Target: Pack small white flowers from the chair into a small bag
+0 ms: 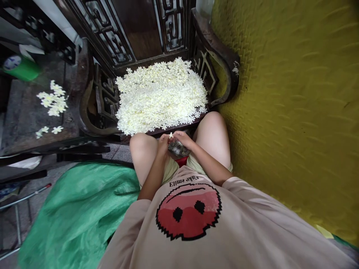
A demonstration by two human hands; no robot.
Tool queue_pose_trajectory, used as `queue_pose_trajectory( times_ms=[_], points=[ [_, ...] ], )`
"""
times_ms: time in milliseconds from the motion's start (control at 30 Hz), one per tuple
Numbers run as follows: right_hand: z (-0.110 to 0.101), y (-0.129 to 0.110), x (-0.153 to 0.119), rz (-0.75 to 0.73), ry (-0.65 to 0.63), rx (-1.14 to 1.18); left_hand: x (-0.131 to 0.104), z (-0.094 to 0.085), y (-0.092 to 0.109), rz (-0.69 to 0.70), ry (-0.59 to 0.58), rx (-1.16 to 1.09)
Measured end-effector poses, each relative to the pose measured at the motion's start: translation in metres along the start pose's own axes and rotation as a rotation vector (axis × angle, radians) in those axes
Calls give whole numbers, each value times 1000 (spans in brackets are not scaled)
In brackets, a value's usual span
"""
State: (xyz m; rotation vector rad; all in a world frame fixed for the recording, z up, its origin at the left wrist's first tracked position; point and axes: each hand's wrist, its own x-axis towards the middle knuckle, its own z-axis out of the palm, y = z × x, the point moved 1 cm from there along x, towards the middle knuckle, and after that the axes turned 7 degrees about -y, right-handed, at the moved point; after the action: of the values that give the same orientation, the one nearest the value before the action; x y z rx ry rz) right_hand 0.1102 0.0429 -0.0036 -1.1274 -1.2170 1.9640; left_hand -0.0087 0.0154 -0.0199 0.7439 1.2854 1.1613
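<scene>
On my shirt (pixel 246 224), the dark lettering (pixel 183 181) over a jagged-edged red and pink print (pixel 187 220) is upside down from here and reads "Fake smile". Between my knees, my left hand (pixel 162 142) pinches one small white flower (pixel 171 135) at the fingertips. My right hand (pixel 183 138) has its fingers bent and drawn in to the bloom; I cannot tell whether they grip it too. A shiny metal bowl (pixel 179 148) sits just below.

I judge the step in hand to be fine fingertip work on this single bloom. The next move calls for a light pinch, the two hands close together, so the petals don't bruise.

Beyond my knees, a thick spread of white flowers (pixel 162 97) covers most of the seat of a carved wooden chair (pixel 234 71). To the left, loose blooms (pixel 53 100) lie on a dark wooden surface (pixel 25 108); farther back stands a green container (pixel 26 71), its markings too blurred to read.
</scene>
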Motion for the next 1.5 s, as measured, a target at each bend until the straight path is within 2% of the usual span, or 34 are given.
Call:
queue_pose_trajectory(
  times_ms=[100, 233, 400, 500, 633, 767, 900, 1000, 1167, 1300, 1367, 1500],
  points=[
    [-2, 3, 2, 37, 43, 25, 2, -2, -3, 25, 56, 42],
    [-3, 3, -1, 18, 123, 68, 0, -5, -2, 28, 87, 45],
    [-2, 2, -2, -38, 91, 106, -1, -4, 4, 0, 89, 27],
    [-2, 3, -1, -16, 104, 98, -3, -3, 9, -5, 122, 89],
    [-1, 5, 0, 8, 150, 91, -12, -1, 17, 166, 230, 363],
    [-2, 7, 2, -35, 206, 66, -18, 2, 22, 315, 199, 635],
    [-4, 13, 4, -62, 249, 87, -17, 2, 20, 346, 209, 703],
    [-3, 14, 5, -73, 229, 112, -17, 1, 18, 330, 235, 663],
    [-4, 8, 4, 52, 137, 264, -19, 1, 21, 315, 257, 534],
    [-8, 3, 2, 101, 106, 437, -16, 1, 23, 297, 73, 384],
    [-8, 3, 1, 106, 29, 442, -12, 0, 22, 241, -10, 273],
    [-6, 4, -2, 93, -133, 436, -6, -4, 19, 132, 3, 55]
  ],
)
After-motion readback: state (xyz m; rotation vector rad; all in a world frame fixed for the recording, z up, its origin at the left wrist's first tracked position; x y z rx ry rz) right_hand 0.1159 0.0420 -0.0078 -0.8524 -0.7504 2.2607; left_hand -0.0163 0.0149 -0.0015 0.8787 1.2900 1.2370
